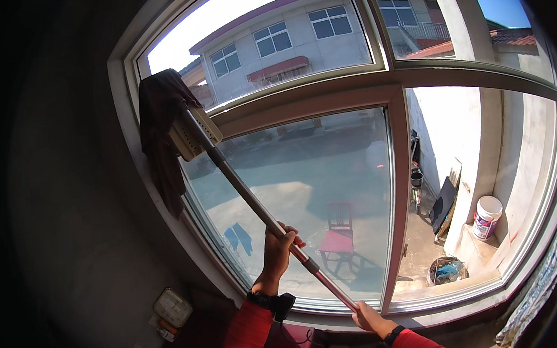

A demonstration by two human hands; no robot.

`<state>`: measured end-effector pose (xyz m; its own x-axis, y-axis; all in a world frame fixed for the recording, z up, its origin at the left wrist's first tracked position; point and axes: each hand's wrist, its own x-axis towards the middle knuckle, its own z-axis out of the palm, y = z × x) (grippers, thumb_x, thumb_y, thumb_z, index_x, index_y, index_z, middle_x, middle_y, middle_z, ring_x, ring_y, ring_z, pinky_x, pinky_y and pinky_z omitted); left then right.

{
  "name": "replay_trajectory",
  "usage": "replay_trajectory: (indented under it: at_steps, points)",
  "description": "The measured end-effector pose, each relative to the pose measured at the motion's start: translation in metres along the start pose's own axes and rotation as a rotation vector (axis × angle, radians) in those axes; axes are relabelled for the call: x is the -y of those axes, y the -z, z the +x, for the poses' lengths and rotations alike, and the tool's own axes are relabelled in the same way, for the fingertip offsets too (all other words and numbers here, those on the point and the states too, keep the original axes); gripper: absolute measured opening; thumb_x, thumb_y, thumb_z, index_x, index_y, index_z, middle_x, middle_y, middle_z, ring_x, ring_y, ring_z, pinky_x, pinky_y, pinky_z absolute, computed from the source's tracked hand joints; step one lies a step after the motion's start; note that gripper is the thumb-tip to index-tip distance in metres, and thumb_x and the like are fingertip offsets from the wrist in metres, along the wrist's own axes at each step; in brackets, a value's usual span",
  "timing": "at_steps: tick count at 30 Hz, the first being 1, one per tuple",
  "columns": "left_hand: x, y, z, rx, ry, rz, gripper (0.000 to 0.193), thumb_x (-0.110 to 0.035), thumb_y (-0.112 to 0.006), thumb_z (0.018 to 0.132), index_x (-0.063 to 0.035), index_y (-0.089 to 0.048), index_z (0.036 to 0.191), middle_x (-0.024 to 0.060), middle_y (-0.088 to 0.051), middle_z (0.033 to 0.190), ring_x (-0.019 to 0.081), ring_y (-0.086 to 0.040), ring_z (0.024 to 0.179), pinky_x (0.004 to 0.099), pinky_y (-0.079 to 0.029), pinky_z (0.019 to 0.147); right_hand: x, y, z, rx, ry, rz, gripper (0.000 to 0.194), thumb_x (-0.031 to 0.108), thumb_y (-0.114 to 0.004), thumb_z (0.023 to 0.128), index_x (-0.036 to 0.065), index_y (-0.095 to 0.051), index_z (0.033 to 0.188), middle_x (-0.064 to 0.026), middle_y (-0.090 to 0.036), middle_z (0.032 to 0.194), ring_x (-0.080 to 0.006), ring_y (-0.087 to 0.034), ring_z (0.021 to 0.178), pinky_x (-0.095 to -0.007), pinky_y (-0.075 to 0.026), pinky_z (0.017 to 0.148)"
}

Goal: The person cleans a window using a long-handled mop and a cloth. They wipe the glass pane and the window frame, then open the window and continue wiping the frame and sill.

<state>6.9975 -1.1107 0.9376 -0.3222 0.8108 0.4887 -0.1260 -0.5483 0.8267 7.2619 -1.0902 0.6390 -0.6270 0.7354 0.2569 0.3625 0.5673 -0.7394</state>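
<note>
My left hand (pixel 281 246) is closed around the middle of a metal telescopic pole (pixel 246 194). Lower down, my right hand (pixel 369 315) grips the pole's bottom end. At the pole's upper end is a flat beige mop head (pixel 195 133) with slots, partly covered by a dark cloth (pixel 162 118) that hangs down at its left. The cloth lies over the upper left part of the window frame (pixel 298 89), beside the wall. Below the crossbar is a large glass pane (pixel 288 173).
Dark wall (pixel 88 205) borders the window at left. A tray-like container (pixel 172 308) and small items lie low at left. A patterned curtain or cloth (pixel 539 284) is at lower right. Through the glass show a red chair (pixel 337 241), a white bucket (pixel 487 218) and a building (pixel 277 43).
</note>
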Motion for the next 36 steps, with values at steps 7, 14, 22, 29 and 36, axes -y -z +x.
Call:
replay_trajectory:
  at_steps: [7, 14, 22, 29, 36]
  points:
    - [0.031, -0.101, -0.041, -0.059, -0.051, 0.019, 0.019, -0.012, -0.055, 0.097, -0.0124, -0.039, 0.087, 0.0002, -0.039, 0.057, 0.0118, -0.038, 0.04, 0.0316, -0.04, 0.041, -0.018, 0.055, -0.05, 0.465, -0.218, -0.067, 0.045, 0.02, -0.06, 0.086, -0.009, -0.048, 0.118, -0.0335, -0.063, 0.105, -0.0461, -0.062, 0.104, -0.049, -0.049, 0.088]
    - [0.068, -0.169, -0.095, -0.046, 0.066, 0.054, 0.018, -0.006, -0.056, 0.093, -0.0104, -0.04, 0.09, -0.0001, -0.04, 0.056, 0.0117, -0.043, 0.039, 0.0301, -0.039, 0.039, 0.05, 0.208, -0.042, -0.105, 0.132, 0.111, 0.058, 0.018, -0.067, 0.088, -0.005, -0.041, 0.135, -0.0274, -0.059, 0.121, -0.0364, -0.06, 0.115, -0.0414, -0.048, 0.098]
    - [0.088, -0.189, -0.148, 0.073, 0.141, 0.218, 0.016, -0.007, -0.061, 0.09, -0.0077, -0.045, 0.087, 0.0002, -0.044, 0.058, 0.0109, -0.047, 0.042, 0.0277, -0.041, 0.039, 0.161, 0.41, -0.002, -0.443, 0.319, 0.154, 0.096, 0.058, -0.062, 0.09, -0.001, -0.018, 0.151, -0.0264, -0.048, 0.135, -0.0306, -0.059, 0.115, -0.0379, -0.053, 0.089]
    - [0.112, -0.177, -0.192, 0.23, 0.196, 0.519, 0.018, -0.015, -0.067, 0.087, -0.0083, -0.052, 0.081, -0.0023, -0.048, 0.059, 0.0077, -0.048, 0.046, 0.0263, -0.04, 0.042, 0.239, 0.516, 0.029, -0.321, 0.491, 0.791, 0.083, 0.07, -0.041, 0.094, 0.008, -0.032, 0.149, -0.0191, -0.053, 0.133, -0.0253, -0.057, 0.117, -0.0435, -0.055, 0.089]
    - [0.12, -0.115, -0.223, 0.382, 0.234, 0.628, 0.02, -0.02, -0.067, 0.088, -0.0063, -0.053, 0.083, 0.0009, -0.05, 0.058, 0.0106, -0.051, 0.05, 0.0296, -0.044, 0.049, 0.262, 0.577, 0.041, -0.523, 0.444, 0.824, 0.036, 0.034, -0.055, 0.101, 0.005, -0.059, 0.122, -0.0054, -0.063, 0.106, -0.0148, -0.06, 0.094, -0.0299, -0.052, 0.081]
